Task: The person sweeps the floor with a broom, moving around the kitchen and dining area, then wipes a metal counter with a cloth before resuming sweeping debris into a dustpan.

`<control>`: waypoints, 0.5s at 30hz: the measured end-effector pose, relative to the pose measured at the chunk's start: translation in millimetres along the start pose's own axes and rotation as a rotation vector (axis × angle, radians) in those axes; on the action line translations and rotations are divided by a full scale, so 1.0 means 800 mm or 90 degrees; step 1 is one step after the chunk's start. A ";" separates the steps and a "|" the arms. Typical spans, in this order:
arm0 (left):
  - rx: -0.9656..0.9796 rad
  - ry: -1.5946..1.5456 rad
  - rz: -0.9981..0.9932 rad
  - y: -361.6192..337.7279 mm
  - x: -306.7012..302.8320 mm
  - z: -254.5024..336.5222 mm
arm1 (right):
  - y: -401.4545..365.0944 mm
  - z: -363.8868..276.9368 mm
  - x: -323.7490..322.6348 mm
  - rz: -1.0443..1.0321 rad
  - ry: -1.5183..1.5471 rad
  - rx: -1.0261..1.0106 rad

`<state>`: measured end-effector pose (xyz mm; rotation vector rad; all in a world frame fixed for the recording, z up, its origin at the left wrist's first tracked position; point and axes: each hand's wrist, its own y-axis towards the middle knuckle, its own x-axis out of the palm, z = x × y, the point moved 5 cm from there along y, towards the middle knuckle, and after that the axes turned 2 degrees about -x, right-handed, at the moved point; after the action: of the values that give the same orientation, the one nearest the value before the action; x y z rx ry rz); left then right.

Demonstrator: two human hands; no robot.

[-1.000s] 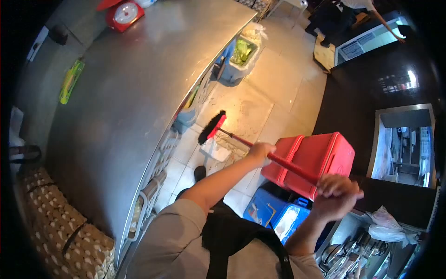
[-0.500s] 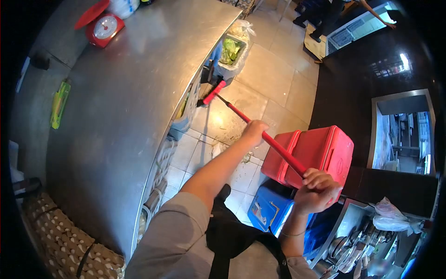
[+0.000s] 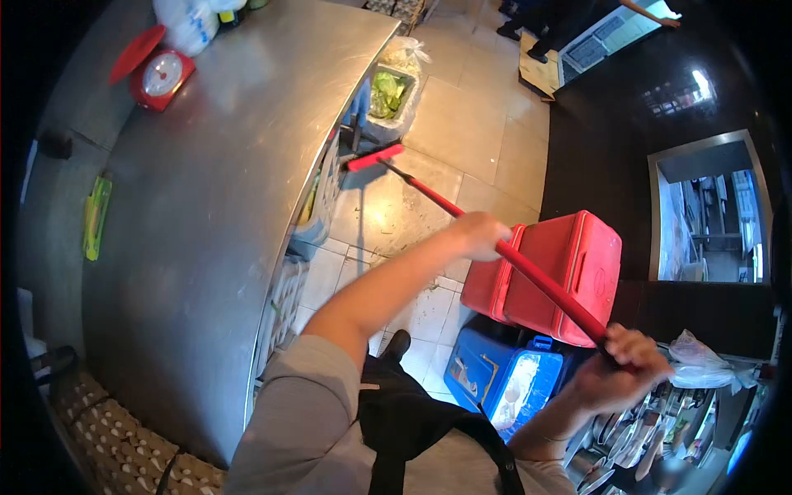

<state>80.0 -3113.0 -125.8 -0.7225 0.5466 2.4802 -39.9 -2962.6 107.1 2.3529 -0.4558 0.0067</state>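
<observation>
My left hand (image 3: 483, 236) is closed round the middle of the red handle of a broom (image 3: 429, 195). Near the handle's end, my right hand (image 3: 625, 373) is closed too, partly blurred. The broom's red head (image 3: 374, 157) is low by the floor beside the steel counter, its bristles hard to make out. Just beyond it stands a bag-lined bin (image 3: 406, 107) with green leaves (image 3: 386, 94) in it. Dark bits of debris are scattered over the floor tiles (image 3: 437, 177) past my left forearm.
A long steel counter (image 3: 214, 165) fills the left, with a red scale (image 3: 162, 76) on it. Red coolers (image 3: 544, 276) and a blue cooler (image 3: 495, 375) stand at the right. A person's dark-clothed legs (image 3: 549, 29) show at the top. Another person (image 3: 668, 462) is at bottom right.
Both my hands have moved right with the handle, the right one farther out. The broom head has turned and shifted slightly left in view. The floor litter behind my left forearm is now more covered.
</observation>
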 end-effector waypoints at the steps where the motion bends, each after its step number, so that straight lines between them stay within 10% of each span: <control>1: -0.026 0.013 -0.055 0.001 -0.013 -0.016 | -0.009 0.022 -0.006 0.054 -0.018 0.050; 6: -0.115 0.163 -0.214 -0.018 -0.032 -0.113 | -0.051 0.138 -0.007 0.168 0.048 0.309; 15: -0.212 0.211 0.212 -0.037 0.011 -0.241 | -0.095 0.267 -0.002 0.019 0.118 0.475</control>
<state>163.5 -3182.0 -287.7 -1.2813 0.3963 2.8139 -43.7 -3053.6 -100.6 3.0308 -0.4458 0.4794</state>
